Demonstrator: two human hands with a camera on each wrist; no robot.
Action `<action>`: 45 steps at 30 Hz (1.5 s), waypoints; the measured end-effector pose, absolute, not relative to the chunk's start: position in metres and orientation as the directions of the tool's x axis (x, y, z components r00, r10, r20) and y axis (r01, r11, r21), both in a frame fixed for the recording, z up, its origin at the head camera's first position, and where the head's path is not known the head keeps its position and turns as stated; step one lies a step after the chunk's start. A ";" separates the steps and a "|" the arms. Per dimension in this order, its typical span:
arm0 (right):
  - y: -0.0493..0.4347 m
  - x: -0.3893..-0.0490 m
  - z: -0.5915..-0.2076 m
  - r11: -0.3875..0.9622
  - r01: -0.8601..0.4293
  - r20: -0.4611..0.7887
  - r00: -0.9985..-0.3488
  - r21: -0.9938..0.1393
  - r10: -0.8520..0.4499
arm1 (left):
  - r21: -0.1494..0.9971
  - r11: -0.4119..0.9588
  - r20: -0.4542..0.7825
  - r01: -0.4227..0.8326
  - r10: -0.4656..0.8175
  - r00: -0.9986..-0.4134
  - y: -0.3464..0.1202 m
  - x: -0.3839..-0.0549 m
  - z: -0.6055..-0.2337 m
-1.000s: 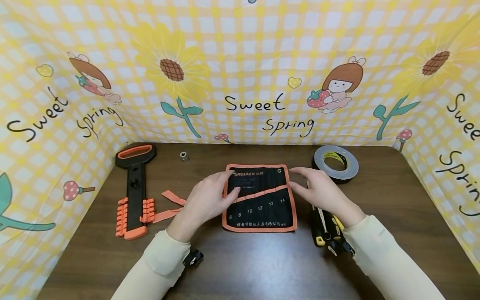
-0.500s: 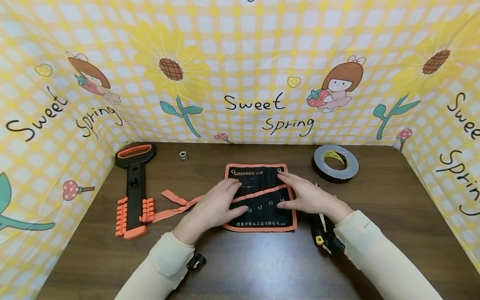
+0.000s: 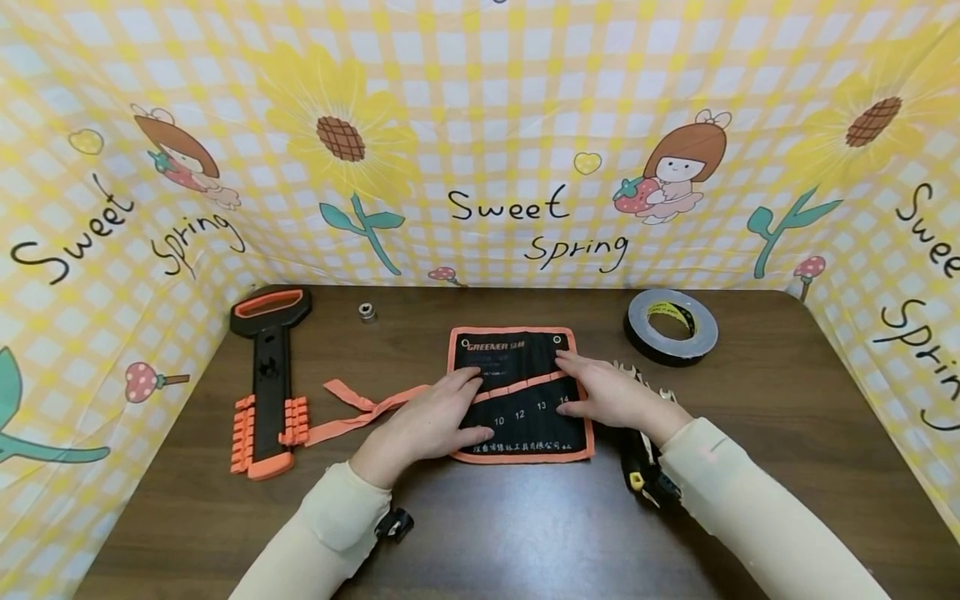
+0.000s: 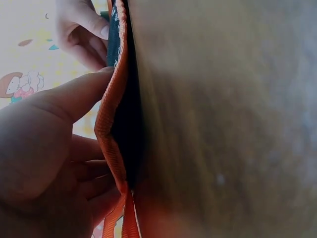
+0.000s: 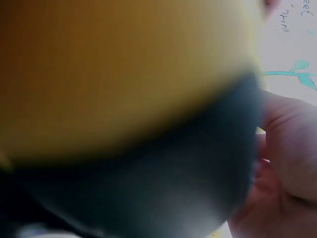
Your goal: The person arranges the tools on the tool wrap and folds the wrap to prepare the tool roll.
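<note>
Left hand (image 3: 424,421), right hand (image 3: 621,393) — thumbs spread — both over the pouch (image 3: 531,433).

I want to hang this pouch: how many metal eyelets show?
2: the left eyelet and right eyelet, near the top corners of the pouch. The left hand and right hand cover parts, so more may be hidden.

The pouch (image 3: 522,402) lies on the table (image 3: 510,533), socket (image 3: 367,312) behind-left, tape roll (image 3: 701,333) behind-right.
</note>
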State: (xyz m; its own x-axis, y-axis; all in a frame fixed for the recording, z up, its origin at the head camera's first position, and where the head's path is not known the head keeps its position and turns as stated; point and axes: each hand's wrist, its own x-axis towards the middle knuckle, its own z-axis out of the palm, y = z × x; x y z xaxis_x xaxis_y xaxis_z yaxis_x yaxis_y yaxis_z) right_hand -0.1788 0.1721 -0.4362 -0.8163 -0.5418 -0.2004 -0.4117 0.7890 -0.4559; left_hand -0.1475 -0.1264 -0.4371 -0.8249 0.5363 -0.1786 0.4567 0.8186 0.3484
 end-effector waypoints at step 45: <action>0.174 -0.150 -0.421 0.790 -0.501 0.010 -0.847 -0.354 -0.532 | 0.311 0.789 -0.107 0.530 0.584 -0.805 -0.129 -0.162 -0.430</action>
State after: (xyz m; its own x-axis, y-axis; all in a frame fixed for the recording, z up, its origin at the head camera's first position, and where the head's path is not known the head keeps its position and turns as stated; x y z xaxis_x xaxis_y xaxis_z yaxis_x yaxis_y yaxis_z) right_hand -0.1495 0.1737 -0.4213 -0.8465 -0.5322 0.0103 -0.5008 0.7897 -0.3542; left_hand -0.1620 -0.1290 -0.4303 -0.8049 0.5837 -0.1070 0.5304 0.7885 0.3114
